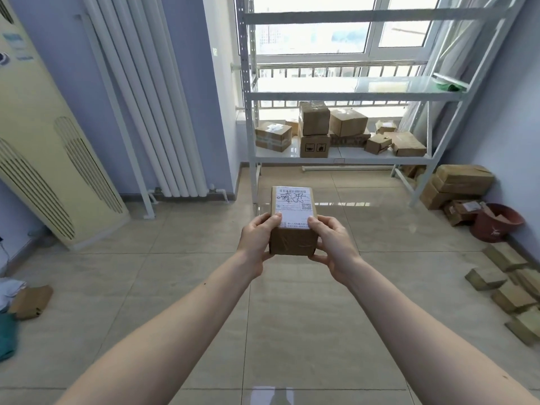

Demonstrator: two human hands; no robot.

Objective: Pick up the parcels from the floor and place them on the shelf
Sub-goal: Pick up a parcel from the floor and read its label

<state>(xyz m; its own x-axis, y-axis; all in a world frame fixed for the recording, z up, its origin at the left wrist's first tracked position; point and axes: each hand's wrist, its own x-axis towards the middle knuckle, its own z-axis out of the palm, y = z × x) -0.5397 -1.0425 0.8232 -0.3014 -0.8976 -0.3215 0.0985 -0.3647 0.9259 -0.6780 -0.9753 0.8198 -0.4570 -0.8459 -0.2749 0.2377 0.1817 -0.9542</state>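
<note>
A small brown cardboard parcel (pixel 293 217) with a white shipping label on top is held out in front of me at chest height. My left hand (pixel 257 239) grips its left side and my right hand (pixel 333 244) grips its right side, thumbs on top. Ahead stands a white metal shelf (pixel 339 96) before the window. Its lowest board (pixel 292 154) carries several cardboard parcels (pixel 314 124). More parcels (pixel 463 179) lie on the floor beside the shelf's right leg, and several flat ones (pixel 508 299) lie along the right wall.
A red-brown bucket (pixel 496 222) sits at the right wall. A white radiator (pixel 152 106) and a cream standing air conditioner (pixel 43 147) are on the left. A cardboard piece (pixel 30 302) and cloth lie at the left edge. The tiled floor between me and the shelf is open.
</note>
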